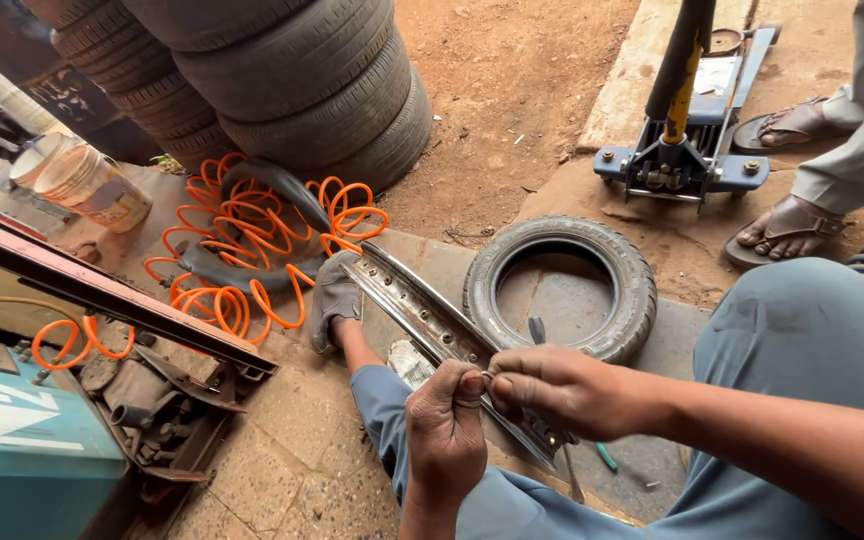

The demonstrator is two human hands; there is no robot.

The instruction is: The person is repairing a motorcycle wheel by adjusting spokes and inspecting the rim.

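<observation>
Tyres (292, 75) stacked at the back, orange coiled hose (252, 250) below them, a blue floor jack (682, 150) to the right. A small tyre (559, 287) lies flat on the floor. The metal rim (412, 305) slants across the person's legs; left hand (444, 430) and right hand (552, 388) both pinch a small part at its near edge.

Bare forearms — grey-blue trousers (802, 330), dusty sock (334, 297)

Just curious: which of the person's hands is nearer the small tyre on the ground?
The right hand, just below the small tyre. The left hand sits farther down-left.
</observation>
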